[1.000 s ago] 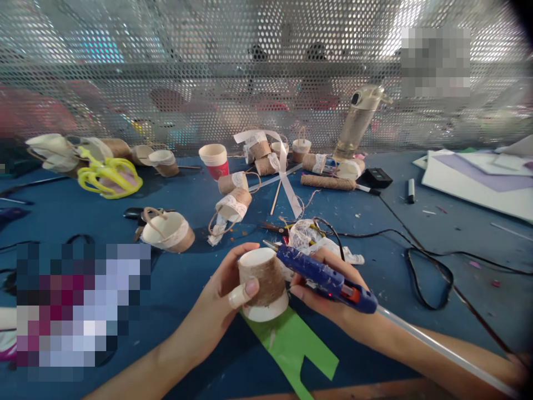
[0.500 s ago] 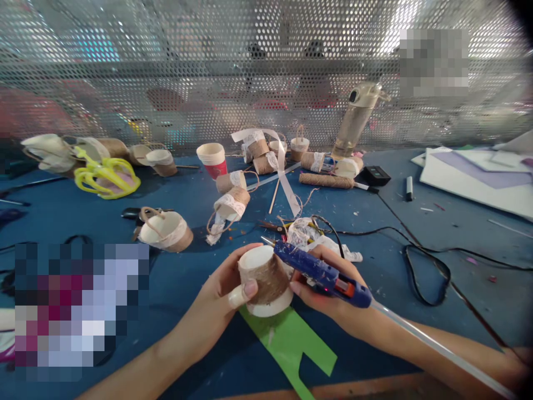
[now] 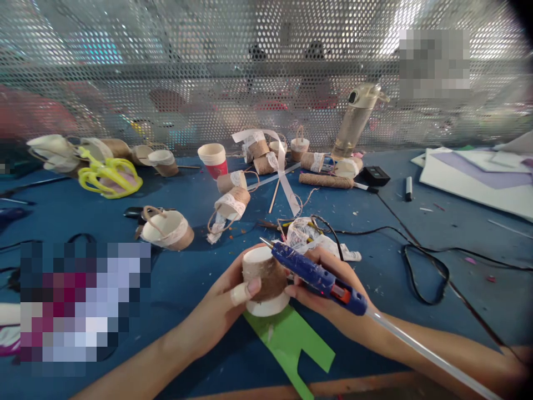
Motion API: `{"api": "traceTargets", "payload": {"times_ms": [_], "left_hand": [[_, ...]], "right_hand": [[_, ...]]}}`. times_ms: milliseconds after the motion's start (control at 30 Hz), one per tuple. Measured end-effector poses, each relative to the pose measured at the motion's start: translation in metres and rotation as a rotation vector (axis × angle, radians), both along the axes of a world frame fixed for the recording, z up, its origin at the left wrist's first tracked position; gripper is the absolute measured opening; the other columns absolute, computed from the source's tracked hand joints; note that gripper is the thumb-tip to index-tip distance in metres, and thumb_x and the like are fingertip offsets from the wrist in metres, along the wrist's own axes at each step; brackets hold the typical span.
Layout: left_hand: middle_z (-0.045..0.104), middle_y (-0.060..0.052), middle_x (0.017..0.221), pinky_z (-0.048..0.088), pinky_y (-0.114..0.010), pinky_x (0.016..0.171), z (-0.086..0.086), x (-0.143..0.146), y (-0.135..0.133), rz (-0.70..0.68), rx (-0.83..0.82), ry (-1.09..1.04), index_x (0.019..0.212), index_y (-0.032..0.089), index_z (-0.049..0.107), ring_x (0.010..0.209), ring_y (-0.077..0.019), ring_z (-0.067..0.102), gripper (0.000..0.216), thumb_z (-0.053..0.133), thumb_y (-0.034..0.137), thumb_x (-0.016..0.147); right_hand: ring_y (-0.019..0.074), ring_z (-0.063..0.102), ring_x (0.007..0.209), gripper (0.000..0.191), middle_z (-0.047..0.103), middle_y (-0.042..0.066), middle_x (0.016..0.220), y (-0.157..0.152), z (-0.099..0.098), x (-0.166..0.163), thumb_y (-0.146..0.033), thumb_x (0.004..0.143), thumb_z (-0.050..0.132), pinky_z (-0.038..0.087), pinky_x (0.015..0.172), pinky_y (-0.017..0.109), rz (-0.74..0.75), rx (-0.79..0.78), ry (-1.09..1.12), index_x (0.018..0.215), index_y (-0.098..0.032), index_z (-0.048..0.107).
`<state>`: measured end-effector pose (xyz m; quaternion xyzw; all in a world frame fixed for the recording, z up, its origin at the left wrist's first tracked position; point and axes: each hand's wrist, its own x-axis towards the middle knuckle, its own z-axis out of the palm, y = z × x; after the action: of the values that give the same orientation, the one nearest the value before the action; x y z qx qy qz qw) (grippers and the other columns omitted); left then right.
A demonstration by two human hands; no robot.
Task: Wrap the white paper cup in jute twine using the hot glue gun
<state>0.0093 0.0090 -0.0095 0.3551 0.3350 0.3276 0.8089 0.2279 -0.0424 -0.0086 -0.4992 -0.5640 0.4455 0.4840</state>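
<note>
A small paper cup (image 3: 266, 280) wrapped in brown twine is gripped by my left hand (image 3: 233, 294), with the thumb across its near side. The cup's white ends show above and below the wrapping. My right hand (image 3: 328, 283) is closed around a blue hot glue gun (image 3: 318, 275), a long clear glue stick (image 3: 428, 344) running out of its back. The gun's metal nozzle lies just above the cup's upper rim, pointing left. Below the cup lies a cut piece of green paper (image 3: 291, 339). White lace (image 3: 306, 233) sits heaped behind my right hand.
Several twine-and-lace cups with handles, such as one basket (image 3: 169, 230) at the left, lie about the blue table (image 3: 375, 361). Farther back are red paper cups (image 3: 213, 161), a twine roll (image 3: 327, 180) and a water bottle (image 3: 356, 119). A black cable (image 3: 428, 303) loops at the right.
The cup in my left hand has tilted slightly, and the glue gun has shifted a little left. My grip on both is unchanged.
</note>
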Motion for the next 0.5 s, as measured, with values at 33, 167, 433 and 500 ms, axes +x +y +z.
{"api": "traceTargets", "payload": {"times_ms": [33, 167, 433, 500], "left_hand": [[0.075, -0.007, 0.132, 0.047, -0.042, 0.109, 0.0, 0.0, 0.001, 0.007, -0.001, 0.017, 0.13, 0.029, 0.07, 0.13, -0.0332, 0.063, 0.05, 0.082, 0.032, 0.081], [0.075, -0.005, 0.133, 0.051, -0.036, 0.101, 0.004, -0.002, 0.005, 0.086, -0.057, 0.044, 0.132, 0.028, 0.068, 0.123, -0.0278, 0.067, 0.047, 0.077, 0.032, 0.086], [0.081, -0.011, 0.11, 0.058, -0.041, 0.084, 0.012, -0.012, 0.011, 0.123, -0.163, -0.108, 0.116, 0.018, 0.076, 0.094, -0.0296, 0.076, 0.032, 0.062, 0.036, 0.094], [0.081, -0.015, 0.107, 0.059, -0.042, 0.077, 0.014, -0.013, 0.012, 0.068, -0.179, -0.13, 0.118, 0.014, 0.075, 0.086, -0.0315, 0.077, 0.038, 0.062, 0.04, 0.093]], "right_hand": [[0.0155, 0.062, 0.07, 0.025, 0.067, -0.002, 0.081, 0.0, -0.001, 0.001, -0.029, 0.08, 0.083, 0.051, 0.064, 0.028, 0.014, 0.012, -0.001, 0.087, -0.023, 0.06], [0.0174, 0.067, 0.08, 0.017, 0.072, 0.0, 0.09, 0.002, -0.003, 0.005, -0.024, 0.085, 0.079, 0.054, 0.074, 0.03, 0.074, 0.11, -0.022, 0.095, -0.024, 0.065], [0.0168, 0.068, 0.07, 0.015, 0.074, 0.001, 0.083, 0.012, -0.003, 0.021, -0.031, 0.085, 0.08, 0.053, 0.064, 0.028, -0.065, 0.155, -0.194, 0.087, -0.023, 0.067], [0.0166, 0.069, 0.072, 0.014, 0.074, 0.0, 0.084, 0.015, 0.003, 0.026, -0.03, 0.085, 0.08, 0.054, 0.067, 0.029, -0.046, 0.159, -0.182, 0.088, -0.024, 0.068]]}}
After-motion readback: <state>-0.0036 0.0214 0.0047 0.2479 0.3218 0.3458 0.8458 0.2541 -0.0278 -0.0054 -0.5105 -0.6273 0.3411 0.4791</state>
